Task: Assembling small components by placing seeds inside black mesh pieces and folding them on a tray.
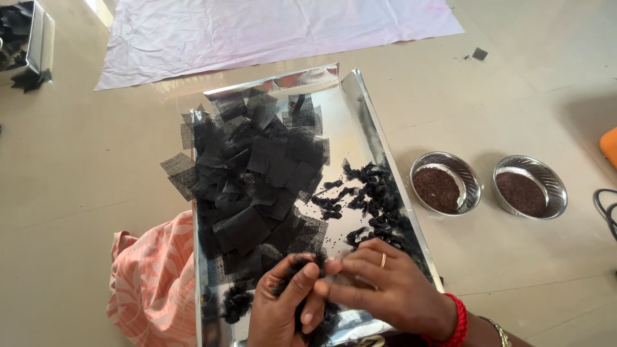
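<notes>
No packages, labels, signs or screens show in this view; nothing here bears a printed face or a display.

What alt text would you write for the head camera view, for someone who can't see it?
A person's left hand and right hand pinch a small bundle of black mesh over a shiny silver tray piled with black mesh squares and tied black bundles. Two steel bowls of dark grains sit to the right; pink cloth lies at left.
</notes>
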